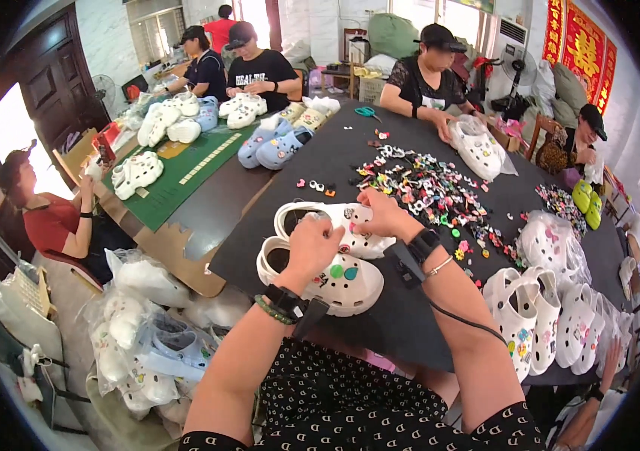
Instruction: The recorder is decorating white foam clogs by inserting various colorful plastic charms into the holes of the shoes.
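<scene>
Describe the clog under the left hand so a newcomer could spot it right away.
Start at the big dark table and go to its near edge, just in front of the camera wearer. Two white clogs lie there side by side; the nearer clog is the one the left hand presses on. Unlike the farther clog, it carries round green and teal charms on its toe.

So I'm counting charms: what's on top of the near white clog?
On the near clog sit a green and a teal round charm, plus small dark ones. The left hand rests on it, hiding anything underneath.
</scene>
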Action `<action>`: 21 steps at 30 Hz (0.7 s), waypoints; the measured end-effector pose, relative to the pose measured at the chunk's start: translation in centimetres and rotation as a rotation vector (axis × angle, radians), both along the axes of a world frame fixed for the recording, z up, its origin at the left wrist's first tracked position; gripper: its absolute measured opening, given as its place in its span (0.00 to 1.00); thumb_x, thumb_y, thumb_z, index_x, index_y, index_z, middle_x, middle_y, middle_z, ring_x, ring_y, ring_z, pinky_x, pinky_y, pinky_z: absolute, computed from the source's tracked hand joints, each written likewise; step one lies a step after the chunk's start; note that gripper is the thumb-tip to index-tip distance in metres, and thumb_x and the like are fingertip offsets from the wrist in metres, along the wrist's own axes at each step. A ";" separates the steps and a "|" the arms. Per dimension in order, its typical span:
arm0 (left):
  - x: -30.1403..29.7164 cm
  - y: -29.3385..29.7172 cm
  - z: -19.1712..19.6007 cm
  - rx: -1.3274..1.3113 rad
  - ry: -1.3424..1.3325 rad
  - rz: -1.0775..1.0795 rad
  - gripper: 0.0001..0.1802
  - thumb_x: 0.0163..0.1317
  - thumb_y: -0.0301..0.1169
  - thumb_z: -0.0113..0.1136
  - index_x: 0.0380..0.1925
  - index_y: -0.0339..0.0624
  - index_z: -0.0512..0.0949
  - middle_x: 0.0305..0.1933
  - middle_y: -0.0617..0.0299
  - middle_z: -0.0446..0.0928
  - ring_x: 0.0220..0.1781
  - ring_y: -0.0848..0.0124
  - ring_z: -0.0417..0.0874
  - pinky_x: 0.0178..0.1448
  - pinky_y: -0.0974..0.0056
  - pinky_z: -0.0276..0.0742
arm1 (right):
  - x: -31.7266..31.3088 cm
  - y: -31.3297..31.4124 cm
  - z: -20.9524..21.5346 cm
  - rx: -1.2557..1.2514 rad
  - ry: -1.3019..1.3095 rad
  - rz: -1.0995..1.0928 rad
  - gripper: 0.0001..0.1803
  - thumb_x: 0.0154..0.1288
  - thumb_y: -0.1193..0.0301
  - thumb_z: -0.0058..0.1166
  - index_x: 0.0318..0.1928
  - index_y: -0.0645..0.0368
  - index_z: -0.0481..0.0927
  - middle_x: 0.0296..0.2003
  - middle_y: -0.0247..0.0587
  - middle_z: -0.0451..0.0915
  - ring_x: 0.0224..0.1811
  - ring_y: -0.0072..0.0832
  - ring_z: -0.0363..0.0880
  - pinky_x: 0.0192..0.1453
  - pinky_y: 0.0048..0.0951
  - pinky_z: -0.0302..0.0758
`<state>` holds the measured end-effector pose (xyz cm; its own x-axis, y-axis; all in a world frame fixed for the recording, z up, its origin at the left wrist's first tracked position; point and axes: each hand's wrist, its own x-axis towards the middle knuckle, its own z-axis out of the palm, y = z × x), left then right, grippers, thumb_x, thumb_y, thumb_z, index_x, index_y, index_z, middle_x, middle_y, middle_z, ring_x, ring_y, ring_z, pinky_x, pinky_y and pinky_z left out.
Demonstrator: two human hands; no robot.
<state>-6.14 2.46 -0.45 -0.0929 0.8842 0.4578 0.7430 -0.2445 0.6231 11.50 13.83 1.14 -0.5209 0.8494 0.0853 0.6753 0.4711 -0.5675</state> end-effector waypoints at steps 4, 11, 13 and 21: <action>0.1 -0.2 0.2 -0.011 -0.017 0.032 0.21 0.59 0.41 0.64 0.18 0.34 0.73 0.25 0.49 0.71 0.33 0.52 0.75 0.37 0.51 0.68 | 0.4 -1.0 0.7 -0.025 0.097 0.056 0.34 0.45 0.65 0.74 0.53 0.59 0.72 0.49 0.48 0.78 0.52 0.38 0.77 0.56 0.36 0.74; 0.4 0.4 0.1 0.022 -0.004 0.057 0.18 0.55 0.41 0.65 0.19 0.36 0.77 0.25 0.48 0.74 0.34 0.50 0.78 0.38 0.49 0.73 | 1.0 -2.6 0.1 0.076 0.253 0.038 0.09 0.51 0.67 0.67 0.30 0.57 0.83 0.35 0.42 0.83 0.43 0.38 0.81 0.49 0.36 0.76; 0.3 0.4 0.1 0.020 0.005 0.051 0.20 0.57 0.41 0.64 0.20 0.35 0.76 0.25 0.46 0.73 0.34 0.49 0.77 0.39 0.49 0.71 | 1.0 -2.1 0.0 0.075 0.254 0.064 0.07 0.52 0.68 0.67 0.29 0.57 0.85 0.31 0.44 0.83 0.38 0.39 0.82 0.47 0.35 0.76; -0.2 0.4 0.3 0.005 -0.017 0.008 0.21 0.59 0.41 0.63 0.20 0.33 0.73 0.23 0.49 0.69 0.33 0.52 0.73 0.37 0.51 0.66 | 0.8 -0.2 0.9 0.043 0.138 0.113 0.19 0.43 0.59 0.71 0.32 0.58 0.82 0.37 0.47 0.81 0.43 0.40 0.80 0.48 0.35 0.76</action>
